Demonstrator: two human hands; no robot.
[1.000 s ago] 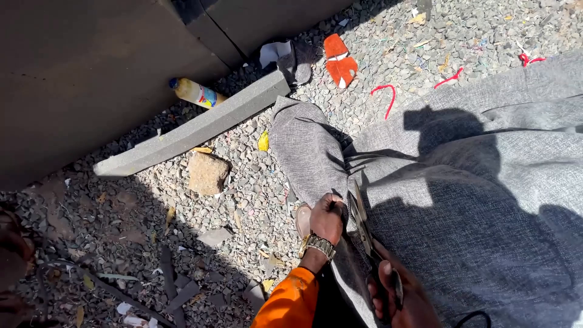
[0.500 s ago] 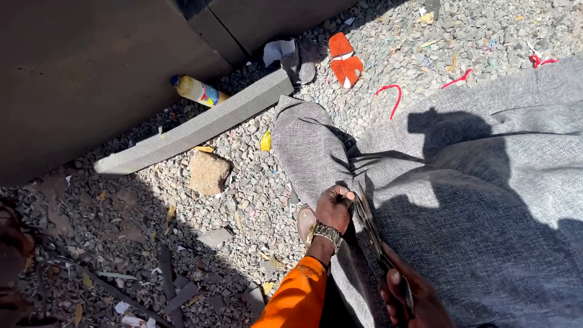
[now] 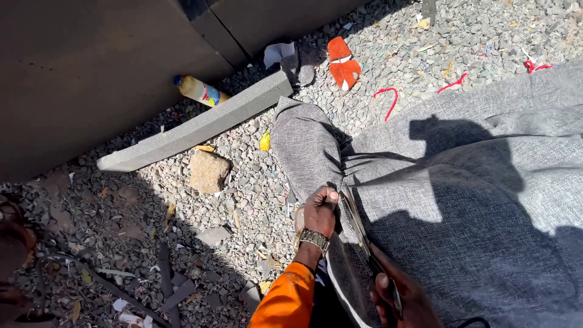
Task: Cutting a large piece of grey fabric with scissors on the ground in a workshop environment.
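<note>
A large grey fabric [image 3: 461,176] lies spread over gravel on the right. My left hand [image 3: 320,211], with a wristwatch and an orange sleeve, pinches the fabric's folded edge near the bottom middle. My right hand [image 3: 398,297] at the bottom edge holds scissors [image 3: 363,234], whose blades point up along the fabric beside the left hand. My shadow falls across the cloth.
A long grey foam strip [image 3: 194,124] lies against a dark wall. A yellow bottle [image 3: 199,91], a stone [image 3: 208,171], an orange scrap [image 3: 342,64] and red strings [image 3: 388,97] lie on the gravel. Dark scraps [image 3: 170,285] lie at the lower left.
My left hand has shifted a little up along the fabric edge, and the scissors have followed it forward. The view has shifted slightly.
</note>
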